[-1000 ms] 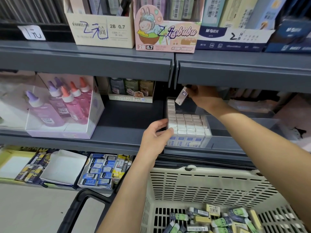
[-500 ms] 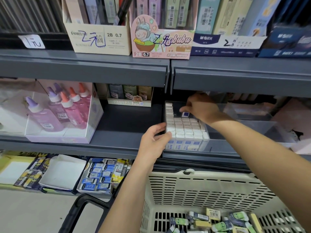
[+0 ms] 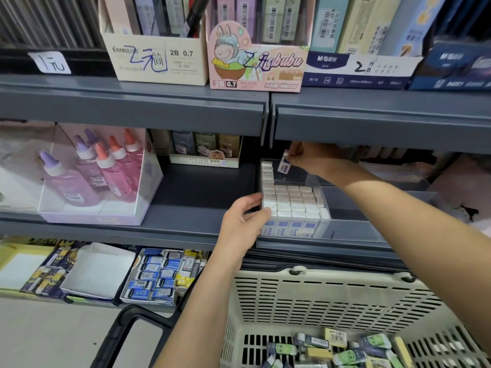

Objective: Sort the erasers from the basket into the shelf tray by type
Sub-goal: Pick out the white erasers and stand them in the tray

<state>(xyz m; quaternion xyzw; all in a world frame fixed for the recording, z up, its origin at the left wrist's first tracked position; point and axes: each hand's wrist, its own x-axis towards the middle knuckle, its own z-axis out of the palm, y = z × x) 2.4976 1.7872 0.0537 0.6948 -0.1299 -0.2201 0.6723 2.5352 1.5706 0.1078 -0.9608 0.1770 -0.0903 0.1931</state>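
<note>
Now my right hand (image 3: 305, 158) is back up off the rows (image 3: 295, 200), pinching a blue-sleeved eraser (image 3: 283, 162) over the open back of the tray (image 3: 324, 231); my left hand (image 3: 243, 223) holds its corner. Placement seems unfinished.

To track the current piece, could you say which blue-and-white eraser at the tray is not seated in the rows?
The eraser pinched by the right hand, tilted above the empty back of the tray; the others stand packed in rows.

Right hand (image 3: 309, 158) has risen — pinching an eraser (image 3: 283, 163), seemingly above tray (image 3: 324, 231).
</note>
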